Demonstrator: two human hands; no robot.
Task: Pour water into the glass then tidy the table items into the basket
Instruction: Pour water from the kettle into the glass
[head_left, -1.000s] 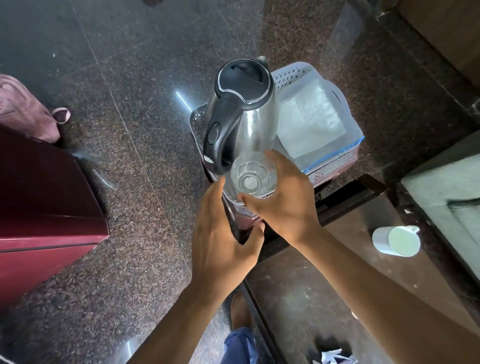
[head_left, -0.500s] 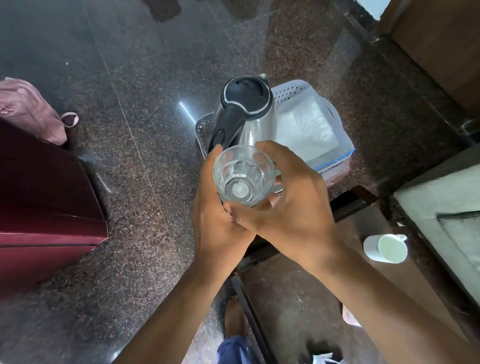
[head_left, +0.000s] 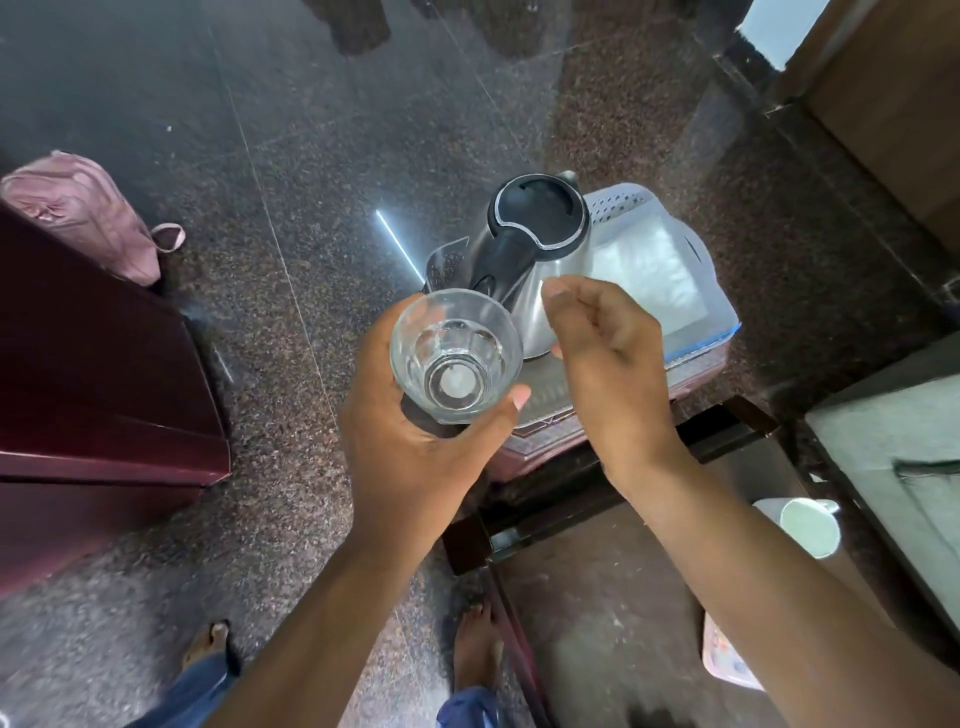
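Observation:
My left hand (head_left: 410, 441) grips a clear glass (head_left: 456, 356) from below, upright, in front of the basket. A steel kettle (head_left: 540, 249) with a black lid and handle stands in the grey perforated basket (head_left: 621, 200), beside a flat white packet in a clear bag (head_left: 649, 275). My right hand (head_left: 608, 353) hovers just right of the glass, fingers loosely curled, holding nothing, close to the kettle's body.
A white mug (head_left: 808, 527) stands on the dark glass table (head_left: 623, 623) at the right, and a pink-edged item (head_left: 727, 660) lies near its lower edge. A maroon cabinet (head_left: 93, 395) and a pink bag (head_left: 83, 218) are on the left. My feet stand on the granite floor.
The glass passed from my right hand into my left hand and moved left and toward me, away from the kettle. My right hand let go and now hovers beside it.

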